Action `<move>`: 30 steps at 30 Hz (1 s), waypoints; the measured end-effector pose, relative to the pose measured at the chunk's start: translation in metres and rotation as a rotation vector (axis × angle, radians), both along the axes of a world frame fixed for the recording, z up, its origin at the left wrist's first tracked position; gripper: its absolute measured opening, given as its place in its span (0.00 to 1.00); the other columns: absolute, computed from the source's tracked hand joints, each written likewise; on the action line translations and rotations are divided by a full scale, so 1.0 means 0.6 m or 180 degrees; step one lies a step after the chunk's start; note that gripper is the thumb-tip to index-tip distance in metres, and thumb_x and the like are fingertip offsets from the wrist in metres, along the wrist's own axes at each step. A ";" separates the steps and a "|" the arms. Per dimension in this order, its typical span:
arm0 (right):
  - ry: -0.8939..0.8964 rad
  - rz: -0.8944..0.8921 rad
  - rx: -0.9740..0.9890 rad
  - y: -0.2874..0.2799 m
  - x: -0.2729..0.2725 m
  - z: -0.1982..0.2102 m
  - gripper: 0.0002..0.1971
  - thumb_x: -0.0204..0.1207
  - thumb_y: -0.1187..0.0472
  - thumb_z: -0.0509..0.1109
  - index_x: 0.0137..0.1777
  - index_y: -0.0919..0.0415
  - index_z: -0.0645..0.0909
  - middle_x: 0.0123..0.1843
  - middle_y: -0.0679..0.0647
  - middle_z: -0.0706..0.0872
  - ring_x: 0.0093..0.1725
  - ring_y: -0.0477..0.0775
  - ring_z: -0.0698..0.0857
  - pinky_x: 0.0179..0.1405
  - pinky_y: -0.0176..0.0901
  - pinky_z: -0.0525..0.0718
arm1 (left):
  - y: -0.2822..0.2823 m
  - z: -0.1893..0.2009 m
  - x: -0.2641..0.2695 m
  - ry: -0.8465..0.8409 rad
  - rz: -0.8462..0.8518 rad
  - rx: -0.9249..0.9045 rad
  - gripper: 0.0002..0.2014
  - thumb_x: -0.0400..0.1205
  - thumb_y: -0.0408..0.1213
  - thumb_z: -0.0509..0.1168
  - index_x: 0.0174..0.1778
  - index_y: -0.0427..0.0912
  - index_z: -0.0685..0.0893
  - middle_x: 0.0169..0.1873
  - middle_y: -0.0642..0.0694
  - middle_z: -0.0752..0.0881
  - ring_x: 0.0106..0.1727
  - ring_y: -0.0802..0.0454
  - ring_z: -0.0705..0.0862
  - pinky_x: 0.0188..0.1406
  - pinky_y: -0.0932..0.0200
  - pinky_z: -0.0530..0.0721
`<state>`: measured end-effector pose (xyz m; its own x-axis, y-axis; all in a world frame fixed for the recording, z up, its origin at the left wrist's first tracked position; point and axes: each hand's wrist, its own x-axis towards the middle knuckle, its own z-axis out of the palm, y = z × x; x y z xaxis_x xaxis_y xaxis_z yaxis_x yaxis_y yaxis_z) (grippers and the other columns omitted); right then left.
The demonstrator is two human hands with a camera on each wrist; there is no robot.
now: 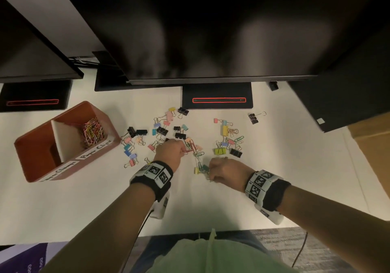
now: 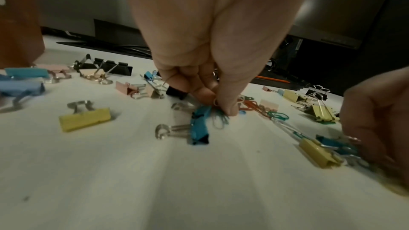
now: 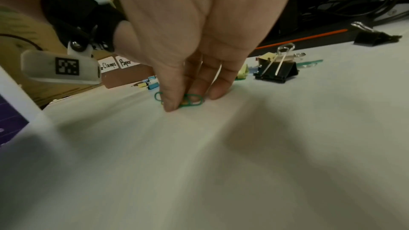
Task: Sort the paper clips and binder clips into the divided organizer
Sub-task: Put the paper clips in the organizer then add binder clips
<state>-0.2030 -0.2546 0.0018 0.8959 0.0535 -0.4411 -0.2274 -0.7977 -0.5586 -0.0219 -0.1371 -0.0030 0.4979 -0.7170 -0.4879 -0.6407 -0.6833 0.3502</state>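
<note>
Several coloured and black binder clips (image 1: 161,130) and loose paper clips (image 1: 197,152) lie scattered on the white desk (image 1: 274,167). The red divided organizer (image 1: 38,146) stands at the left; its far compartment holds a heap of paper clips (image 1: 91,132). My left hand (image 1: 168,151) pinches a red paper clip (image 1: 187,151) at the desk surface, fingers curled (image 2: 225,109). My right hand (image 1: 223,171) pinches green paper clips (image 3: 191,101) against the desk, beside a yellow binder clip (image 1: 197,170).
A large monitor (image 1: 211,40) hangs over the back of the desk, its black base (image 1: 217,95) behind the clips. A second monitor (image 1: 31,47) and base stand far left. One black binder clip (image 1: 254,117) lies apart at the right. A cardboard box (image 1: 371,137) sits at right.
</note>
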 end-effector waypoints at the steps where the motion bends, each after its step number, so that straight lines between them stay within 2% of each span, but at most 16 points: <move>1: -0.0072 -0.0086 -0.0039 0.000 0.002 -0.002 0.08 0.77 0.62 0.67 0.51 0.60 0.86 0.55 0.57 0.83 0.53 0.59 0.83 0.54 0.53 0.83 | -0.002 0.002 0.003 0.0016 -0.0086 0.0026 0.08 0.81 0.35 0.63 0.54 0.42 0.84 0.54 0.43 0.83 0.53 0.46 0.83 0.61 0.47 0.79; 3: -0.0203 -0.0235 -0.0084 -0.001 0.008 -0.007 0.07 0.76 0.63 0.67 0.49 0.60 0.86 0.50 0.57 0.85 0.52 0.59 0.82 0.53 0.54 0.83 | -0.003 0.006 0.009 0.0118 -0.0072 -0.0121 0.08 0.81 0.34 0.64 0.52 0.41 0.85 0.55 0.43 0.80 0.52 0.46 0.83 0.61 0.49 0.80; 6: -0.0145 -0.0485 -0.0091 -0.001 0.016 -0.010 0.09 0.77 0.61 0.67 0.55 0.59 0.83 0.52 0.57 0.86 0.54 0.57 0.81 0.57 0.51 0.80 | 0.004 0.021 0.027 0.0233 0.0228 -0.0575 0.06 0.79 0.33 0.66 0.49 0.38 0.85 0.51 0.46 0.77 0.45 0.51 0.81 0.60 0.56 0.80; 10: -0.0037 -0.0603 -0.0166 -0.006 0.020 -0.011 0.10 0.78 0.60 0.66 0.57 0.59 0.84 0.55 0.58 0.85 0.56 0.57 0.81 0.61 0.49 0.80 | 0.026 0.055 0.057 0.0103 0.0571 -0.0954 0.05 0.77 0.32 0.68 0.47 0.39 0.85 0.44 0.46 0.83 0.44 0.53 0.81 0.52 0.59 0.81; 13: -0.0098 -0.0689 -0.0108 -0.012 0.018 -0.012 0.08 0.77 0.62 0.68 0.52 0.62 0.85 0.52 0.58 0.84 0.52 0.56 0.83 0.58 0.48 0.81 | 0.048 0.069 0.065 0.0212 0.0824 -0.0937 0.07 0.77 0.32 0.69 0.50 0.39 0.85 0.41 0.48 0.84 0.44 0.53 0.81 0.47 0.62 0.78; 18: -0.0233 -0.0671 -0.0129 -0.017 0.013 -0.009 0.06 0.75 0.65 0.68 0.48 0.63 0.85 0.48 0.57 0.86 0.49 0.56 0.83 0.54 0.49 0.83 | 0.055 0.054 0.038 0.0466 0.0919 -0.0788 0.09 0.76 0.32 0.71 0.51 0.41 0.83 0.41 0.47 0.86 0.42 0.54 0.83 0.44 0.66 0.79; 22: -0.0184 -0.0722 -0.0163 -0.023 0.022 0.000 0.07 0.76 0.64 0.66 0.50 0.60 0.85 0.49 0.54 0.87 0.49 0.53 0.84 0.53 0.48 0.84 | 0.039 0.024 0.013 0.0505 0.0984 -0.0465 0.14 0.76 0.36 0.71 0.56 0.45 0.79 0.41 0.48 0.89 0.44 0.49 0.87 0.52 0.50 0.86; 24: -0.0142 -0.0776 -0.0089 -0.025 0.040 0.008 0.07 0.77 0.64 0.65 0.51 0.60 0.83 0.51 0.54 0.87 0.49 0.53 0.83 0.54 0.46 0.83 | 0.031 0.015 0.012 0.0247 0.0839 -0.0207 0.14 0.76 0.40 0.70 0.57 0.45 0.79 0.43 0.48 0.89 0.45 0.49 0.87 0.55 0.50 0.84; 26: -0.0114 -0.0791 -0.0013 -0.021 0.064 0.014 0.08 0.78 0.63 0.65 0.54 0.60 0.83 0.53 0.55 0.86 0.52 0.54 0.82 0.56 0.44 0.80 | 0.026 0.012 0.013 0.0021 0.0674 -0.0047 0.11 0.77 0.41 0.70 0.53 0.45 0.82 0.46 0.48 0.89 0.47 0.48 0.86 0.55 0.51 0.82; 30: -0.0034 -0.0737 -0.0075 -0.008 0.103 0.003 0.11 0.78 0.64 0.64 0.58 0.60 0.82 0.55 0.57 0.84 0.53 0.57 0.82 0.57 0.48 0.81 | 0.026 0.006 0.018 -0.0010 0.0610 0.0000 0.06 0.76 0.41 0.70 0.46 0.45 0.86 0.47 0.46 0.86 0.49 0.47 0.84 0.53 0.48 0.83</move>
